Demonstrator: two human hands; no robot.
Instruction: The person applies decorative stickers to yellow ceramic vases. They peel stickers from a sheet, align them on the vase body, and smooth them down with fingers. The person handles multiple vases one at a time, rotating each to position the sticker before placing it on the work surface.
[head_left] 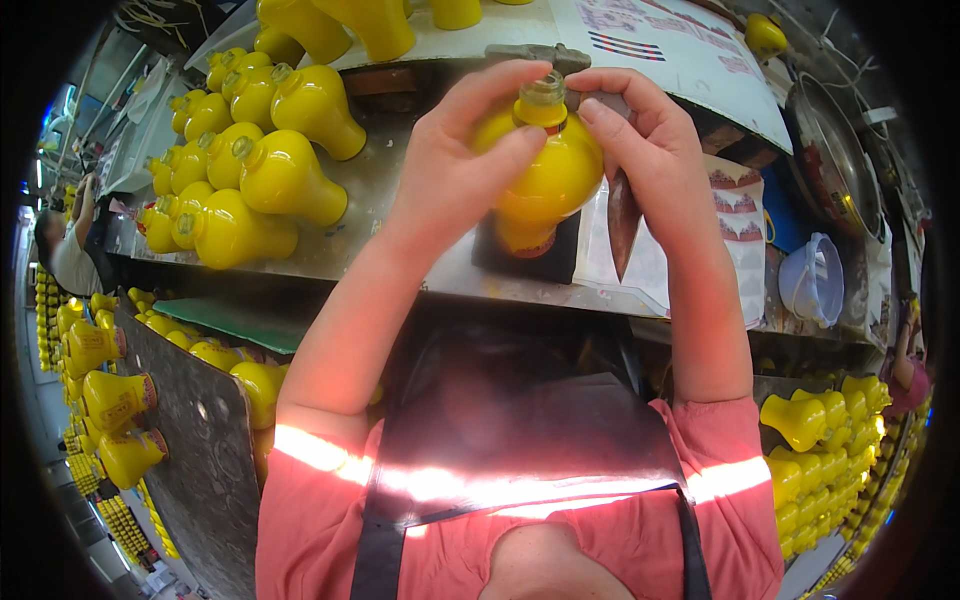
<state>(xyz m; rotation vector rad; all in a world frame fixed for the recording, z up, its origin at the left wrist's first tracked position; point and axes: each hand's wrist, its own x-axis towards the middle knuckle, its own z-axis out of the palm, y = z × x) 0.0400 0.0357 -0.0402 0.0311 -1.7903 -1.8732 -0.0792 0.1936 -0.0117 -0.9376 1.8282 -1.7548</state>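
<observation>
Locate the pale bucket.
At the right of the head view, the pale bucket is right of the printed sheet, below the round metal vessel.

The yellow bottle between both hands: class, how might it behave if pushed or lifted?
The yellow bottle is probably rigid and breakable, since its bare neck looks like clear glass. Its glossy surface may feel slippery. Bulging above a narrower lower end, it could tip if pushed while upright.

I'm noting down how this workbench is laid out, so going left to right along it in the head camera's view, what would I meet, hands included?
Group of yellow bottles, left hand, held yellow bottle, right hand, pale bucket.
</observation>
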